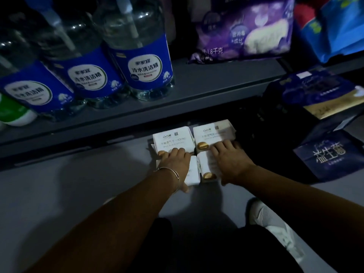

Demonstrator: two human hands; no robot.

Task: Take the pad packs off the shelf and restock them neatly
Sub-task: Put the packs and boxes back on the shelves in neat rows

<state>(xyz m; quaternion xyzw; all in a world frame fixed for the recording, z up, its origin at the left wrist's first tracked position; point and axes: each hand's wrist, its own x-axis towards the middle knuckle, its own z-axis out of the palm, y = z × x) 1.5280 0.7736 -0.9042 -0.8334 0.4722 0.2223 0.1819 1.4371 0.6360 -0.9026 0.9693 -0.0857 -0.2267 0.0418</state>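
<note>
Both hands lie flat, fingers straight, pressing on white pad packs; left hand (174, 161) rests across the back-left pack (171, 141) and covers most of the front-left pack (192, 172); right hand (230, 158) rests across the back-right pack (213, 133) and the front-right pack (207, 167); nothing pinched or lifted. Four packs, two by two, edges touching, lie on the grey bottom shelf (59, 194), the back pair partly under the upper shelf (197, 85). Bracelet (173, 173) on left wrist. Upper shelf: three blue-labelled bottles (143, 66), purple bag (242, 30). Dark blue packs (332, 152) at right. White shoe (273, 221) below.
</note>
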